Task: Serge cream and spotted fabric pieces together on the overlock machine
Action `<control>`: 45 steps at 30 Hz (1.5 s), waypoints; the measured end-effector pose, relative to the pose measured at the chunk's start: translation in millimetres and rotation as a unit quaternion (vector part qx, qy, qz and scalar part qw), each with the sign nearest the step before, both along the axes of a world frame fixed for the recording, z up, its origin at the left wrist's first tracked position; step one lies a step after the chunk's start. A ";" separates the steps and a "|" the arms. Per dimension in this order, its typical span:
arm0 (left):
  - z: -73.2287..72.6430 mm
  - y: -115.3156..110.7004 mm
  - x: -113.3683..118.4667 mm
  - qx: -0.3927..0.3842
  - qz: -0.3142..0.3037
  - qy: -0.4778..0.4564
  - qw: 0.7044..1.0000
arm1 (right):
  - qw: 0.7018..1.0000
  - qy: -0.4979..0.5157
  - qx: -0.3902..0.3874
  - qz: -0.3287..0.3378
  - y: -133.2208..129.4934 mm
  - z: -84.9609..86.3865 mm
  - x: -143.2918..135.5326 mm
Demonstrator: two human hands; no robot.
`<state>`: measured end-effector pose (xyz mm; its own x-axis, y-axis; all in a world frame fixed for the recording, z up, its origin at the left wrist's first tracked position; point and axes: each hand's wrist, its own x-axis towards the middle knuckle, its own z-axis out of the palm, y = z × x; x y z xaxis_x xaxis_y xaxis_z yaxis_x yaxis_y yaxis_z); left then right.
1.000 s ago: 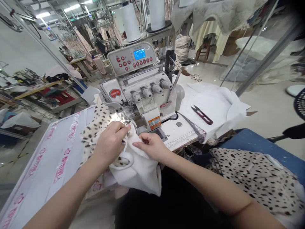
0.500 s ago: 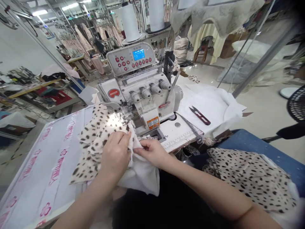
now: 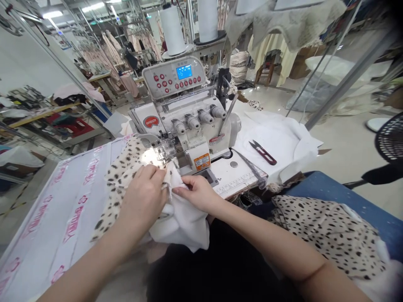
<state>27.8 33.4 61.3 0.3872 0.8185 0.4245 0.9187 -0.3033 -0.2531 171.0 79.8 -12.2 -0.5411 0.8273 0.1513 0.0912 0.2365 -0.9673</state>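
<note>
In front of me stands a white overlock sewing machine (image 3: 189,126), its lamp lighting the presser foot area. A spotted fleece fabric (image 3: 121,167) with a white fabric layer (image 3: 185,222) lies at the needle and hangs over the table's front edge. My left hand (image 3: 146,191) is closed on the spotted fabric just before the presser foot. Close beside it, my right hand (image 3: 198,193) pinches the edge of the white layer between thumb and fingers. The left fingertips are partly hidden by the cloth.
Thread snips (image 3: 263,152) lie on white cloth (image 3: 283,130) right of the machine. More spotted fabric (image 3: 330,230) rests on a blue surface (image 3: 349,197) at my right. A black fan (image 3: 390,142) stands at the far right. Thread cones (image 3: 173,29) rise behind the machine.
The fabric edge has shifted slightly toward the presser foot. My left hand has moved a little left and forward, and my right hand slightly forward with the white layer.
</note>
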 end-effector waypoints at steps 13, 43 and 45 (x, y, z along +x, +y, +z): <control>-11.6 -37.5 -1.8 0.036 0.119 -0.058 0.991 | 0.992 0.074 -0.095 0.048 -19.8 -11.4 4.8; 3.2 4.4 7.7 0.013 -0.005 0.149 0.989 | 0.999 0.031 0.015 0.002 -6.2 8.6 -10.3; 4.0 7.7 8.7 -0.007 0.016 0.141 0.990 | 0.999 0.036 0.013 -0.005 -4.5 9.4 -12.4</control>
